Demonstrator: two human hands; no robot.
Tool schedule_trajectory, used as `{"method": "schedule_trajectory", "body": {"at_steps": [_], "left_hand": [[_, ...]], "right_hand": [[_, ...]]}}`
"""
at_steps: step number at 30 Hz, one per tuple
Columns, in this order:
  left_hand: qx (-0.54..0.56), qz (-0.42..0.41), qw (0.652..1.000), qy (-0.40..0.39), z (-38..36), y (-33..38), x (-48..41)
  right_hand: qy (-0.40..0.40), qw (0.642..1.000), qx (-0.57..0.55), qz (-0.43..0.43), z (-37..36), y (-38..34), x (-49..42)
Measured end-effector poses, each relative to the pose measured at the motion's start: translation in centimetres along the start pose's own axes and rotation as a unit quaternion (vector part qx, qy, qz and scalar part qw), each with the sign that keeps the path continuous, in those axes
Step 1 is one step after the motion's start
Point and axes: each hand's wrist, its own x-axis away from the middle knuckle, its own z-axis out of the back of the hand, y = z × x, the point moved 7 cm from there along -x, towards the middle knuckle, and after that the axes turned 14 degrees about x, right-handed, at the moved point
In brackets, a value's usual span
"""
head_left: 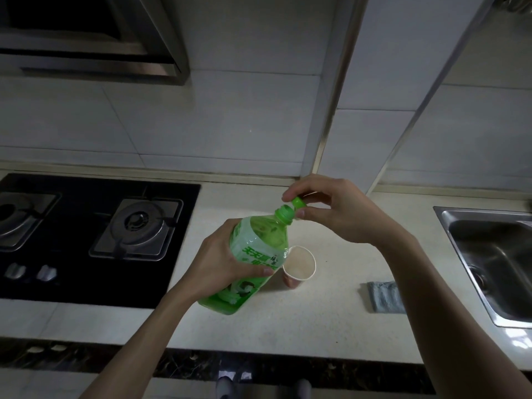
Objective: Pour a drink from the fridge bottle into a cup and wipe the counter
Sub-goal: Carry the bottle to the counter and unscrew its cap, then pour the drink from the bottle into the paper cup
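Both forearms are bare and reach in from below, the left from the lower left, the right from the lower right. The left hand (221, 260) grips the bottle (259, 251) around its middle, thumb laid across the near side, fingers out of sight behind it. The right hand (331, 210) sits above and beyond that grip, wrist bent. Its thumb and forefinger pinch the cap (298, 202) and the other fingers are loosely curled. The pinch seems just clear of the bottle's neck, though contact is hard to judge.
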Motion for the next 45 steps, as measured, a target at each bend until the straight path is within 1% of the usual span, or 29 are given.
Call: {"method": "schedule_trajectory", "body": {"at_steps": [4,6,12,15,20,25,30,40,45], "left_hand": [[-0.003,0.013,1.000,0.000,-0.2,-1.3,0.3],[-0.007,0.015,1.000,-0.003,-0.5,-1.8,0.3],[-0.042,0.023,0.998,-0.035,-1.7,-3.4,0.1],[-0.064,0.033,0.996,-0.045,-2.1,-4.3,-0.1],[-0.066,0.038,0.996,-0.052,-2.6,-5.0,-0.5],[-0.101,0.032,0.992,-0.070,-3.3,-5.4,-1.2],[-0.133,0.048,0.987,-0.074,-3.4,-6.8,-2.0],[-0.186,0.068,0.975,-0.096,-3.9,-8.8,-3.3],[-0.220,0.061,0.968,-0.105,-4.0,-9.0,-3.8]], "right_hand": [[0.054,0.996,-0.014,-0.065,0.3,2.5,1.1],[0.069,0.992,-0.002,-0.103,0.0,4.0,1.8],[0.076,0.974,0.035,-0.210,-2.7,8.7,3.5],[0.070,0.967,0.039,-0.242,-4.4,10.6,4.3],[0.068,0.956,0.035,-0.284,-6.1,13.4,5.5],[0.078,0.949,0.014,-0.305,-7.4,15.2,6.3],[0.069,0.947,0.001,-0.315,-8.6,16.4,6.5],[0.051,0.944,0.012,-0.325,-8.9,17.9,7.5],[0.052,0.943,0.010,-0.327,-8.9,18.4,7.6]]}}
